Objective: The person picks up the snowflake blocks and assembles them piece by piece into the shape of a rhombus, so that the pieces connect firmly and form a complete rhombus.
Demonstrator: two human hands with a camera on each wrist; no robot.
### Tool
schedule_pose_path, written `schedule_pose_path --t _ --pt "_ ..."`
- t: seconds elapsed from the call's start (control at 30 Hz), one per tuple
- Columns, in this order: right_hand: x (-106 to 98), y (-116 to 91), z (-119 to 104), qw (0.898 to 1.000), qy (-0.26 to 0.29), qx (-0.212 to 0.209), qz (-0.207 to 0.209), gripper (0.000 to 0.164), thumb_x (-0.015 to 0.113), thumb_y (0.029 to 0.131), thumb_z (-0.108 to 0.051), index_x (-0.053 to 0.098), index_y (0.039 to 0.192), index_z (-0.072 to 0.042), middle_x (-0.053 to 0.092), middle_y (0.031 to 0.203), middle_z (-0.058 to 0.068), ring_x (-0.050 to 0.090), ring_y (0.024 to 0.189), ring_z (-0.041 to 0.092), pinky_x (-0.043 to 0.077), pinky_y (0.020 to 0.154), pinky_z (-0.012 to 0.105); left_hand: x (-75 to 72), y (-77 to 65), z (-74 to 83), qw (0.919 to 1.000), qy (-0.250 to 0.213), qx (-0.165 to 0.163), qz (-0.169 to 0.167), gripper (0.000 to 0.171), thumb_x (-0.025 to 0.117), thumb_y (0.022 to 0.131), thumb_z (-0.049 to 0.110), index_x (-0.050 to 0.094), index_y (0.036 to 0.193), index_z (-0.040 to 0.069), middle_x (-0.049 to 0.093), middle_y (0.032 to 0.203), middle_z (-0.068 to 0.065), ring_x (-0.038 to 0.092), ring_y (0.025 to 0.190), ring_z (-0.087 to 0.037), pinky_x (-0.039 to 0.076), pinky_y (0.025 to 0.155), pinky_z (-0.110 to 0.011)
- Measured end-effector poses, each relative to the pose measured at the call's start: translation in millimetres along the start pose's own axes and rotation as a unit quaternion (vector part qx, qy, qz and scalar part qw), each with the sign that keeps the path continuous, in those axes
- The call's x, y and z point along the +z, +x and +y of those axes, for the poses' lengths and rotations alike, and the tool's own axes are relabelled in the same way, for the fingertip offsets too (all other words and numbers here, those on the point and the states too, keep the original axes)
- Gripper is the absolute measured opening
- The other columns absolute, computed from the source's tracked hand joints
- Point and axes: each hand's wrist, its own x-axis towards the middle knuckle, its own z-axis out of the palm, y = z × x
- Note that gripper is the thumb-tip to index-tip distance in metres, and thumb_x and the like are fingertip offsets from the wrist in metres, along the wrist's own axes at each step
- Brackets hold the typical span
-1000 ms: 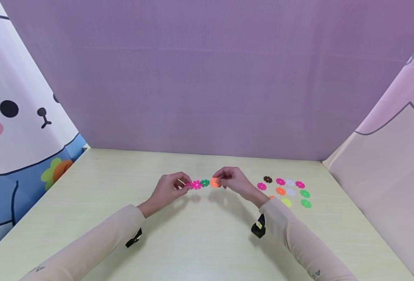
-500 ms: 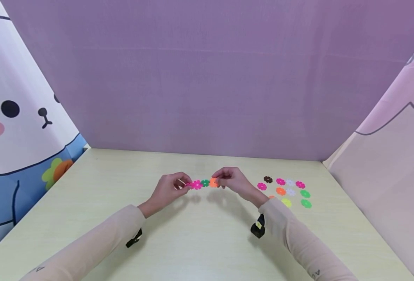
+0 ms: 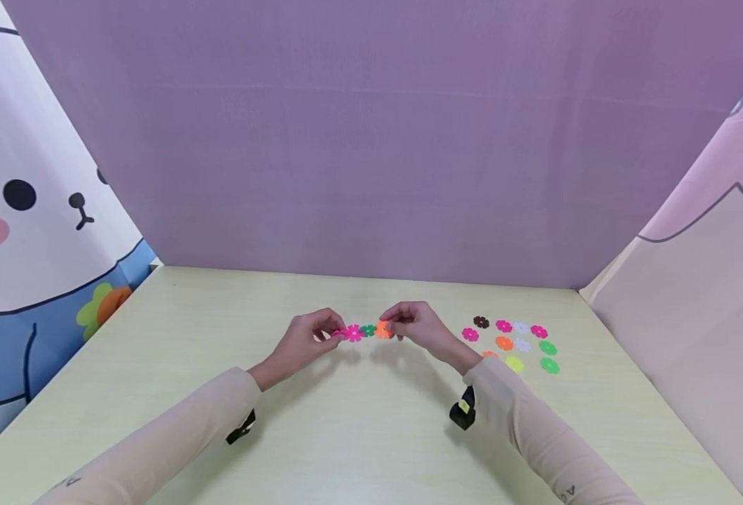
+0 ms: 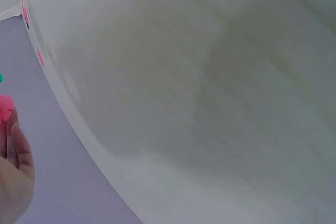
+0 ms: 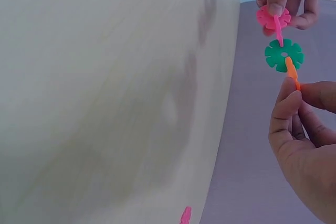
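Over the middle of the table I hold a short row of notched plastic snowflake discs. My left hand [image 3: 305, 342] pinches a pink disc [image 5: 266, 18] at the left end, its fingers covering part of it. A second pink disc [image 3: 354, 333] is slotted across that one. Beside it comes a green disc [image 5: 284, 55], which has a small hole in its centre. An orange disc [image 3: 382, 329] meets the green one edge-on, and my right hand [image 3: 423, 327] grips it between thumb and fingers. In the left wrist view only some fingers and a bit of pink [image 4: 6, 107] show.
Several loose discs lie flat on the table to the right: brown [image 3: 481, 322], pink [image 3: 469, 334], white [image 3: 522, 344], yellow [image 3: 514, 363] and green [image 3: 549, 365] among them. My right forearm partly covers one orange disc [image 3: 490, 355]. A purple cloth wall [image 3: 371, 175] closes off the back.
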Motion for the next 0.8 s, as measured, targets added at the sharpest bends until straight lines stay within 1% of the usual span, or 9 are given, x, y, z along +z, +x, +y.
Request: schedule_pose_path --t 0.13,0.23,0.4,0.47,0.5,0.57,0.63,0.7,0.8 --pt "1.5 -8.1 -10.5 1.0 -0.003 -0.005 -0.002 0.021 0.052 0.088 0.002 0.057 0.106 0.012 0.059 0.098 0.031 0.056 0.072 0.015 0.045 0.062 0.02 0.4 1.2 -0.2 0.9999 0.008 -0.004 -0.007 0.013 0.069 0.08 0.007 0.063 0.091 0.012 0.069 0.086 -0.001 0.064 0.077 -0.012 0.05 0.062 -0.023" --pt "1.7 -10.0 -11.8 1.0 -0.002 -0.006 -0.001 0.021 0.053 0.088 0.002 0.057 0.106 0.012 0.059 0.097 0.031 0.056 0.072 0.014 0.046 0.062 0.02 0.6 2.1 0.9 0.9998 0.007 -0.01 -0.012 0.015 0.069 0.08 0.009 0.063 0.094 0.013 0.069 0.089 -0.001 0.063 0.078 -0.01 0.05 0.063 -0.024" --pt "2.1 -10.3 -11.5 1.0 0.001 -0.002 -0.001 0.021 0.053 0.088 0.002 0.057 0.106 0.012 0.059 0.098 0.03 0.056 0.073 0.014 0.046 0.062 0.02 2.4 2.7 1.3 0.9994 -0.019 -0.024 -0.018 0.018 0.069 0.081 0.011 0.062 0.098 0.011 0.068 0.091 -0.003 0.064 0.08 -0.013 0.051 0.065 -0.024" --pt "2.3 -10.0 -10.9 1.0 0.003 -0.004 0.0 0.021 0.053 0.088 0.003 0.057 0.106 0.012 0.059 0.098 0.03 0.056 0.073 0.015 0.046 0.062 0.02 1.5 2.2 10.4 0.9986 -0.033 -0.037 -0.022 0.02 0.068 0.081 0.008 0.061 0.1 0.006 0.068 0.093 -0.008 0.064 0.083 -0.018 0.052 0.068 -0.026" --pt "1.9 -8.1 -7.6 1.0 0.003 -0.005 0.001 0.021 0.053 0.088 0.002 0.058 0.106 0.011 0.06 0.098 0.029 0.056 0.073 0.014 0.047 0.062 0.021 2.0 2.3 10.5 0.9983 -0.039 -0.038 -0.022 0.021 0.068 0.081 0.009 0.061 0.101 0.004 0.068 0.094 -0.009 0.064 0.083 -0.018 0.052 0.069 -0.026" --pt "1.5 -3.7 -0.3 1.0 0.002 -0.01 0.003 0.02 0.055 0.088 0.001 0.059 0.105 0.009 0.062 0.095 0.025 0.057 0.073 0.016 0.049 0.064 0.025 1.3 2.4 18.1 0.9973 -0.051 -0.046 -0.026 0.024 0.067 0.081 0.007 0.059 0.102 0.0 0.067 0.096 -0.013 0.064 0.086 -0.022 0.052 0.071 -0.027" --pt "1.7 0.7 6.5 1.0 0.0 -0.013 0.005 0.019 0.056 0.087 -0.001 0.06 0.104 0.007 0.064 0.092 0.021 0.058 0.073 0.016 0.05 0.067 0.03 2.8 3.7 19.0 0.9963 -0.057 -0.057 -0.031 0.025 0.067 0.081 0.003 0.058 0.103 -0.003 0.066 0.097 -0.017 0.064 0.087 -0.027 0.052 0.072 -0.03" --pt "2.4 5.2 13.0 1.0 -0.005 -0.019 0.005 0.018 0.058 0.087 -0.003 0.062 0.103 0.004 0.065 0.09 0.017 0.059 0.074 0.018 0.051 0.069 0.036 6.4 5.8 10.4 0.9963 -0.059 -0.055 -0.031 0.025 0.068 0.08 0.004 0.059 0.103 0.0 0.066 0.096 -0.016 0.063 0.085 -0.026 0.052 0.071 -0.028" --pt "5.0 6.0 11.8 1.0 -0.017 -0.026 0.003 0.017 0.059 0.087 -0.004 0.063 0.102 0.003 0.065 0.09 0.018 0.058 0.075 0.022 0.051 0.069 0.036 9.8 7.9 3.8 0.9965 -0.052 -0.057 -0.033 0.024 0.068 0.08 0.006 0.061 0.102 0.002 0.066 0.094 -0.013 0.062 0.081 -0.023 0.052 0.069 -0.027"
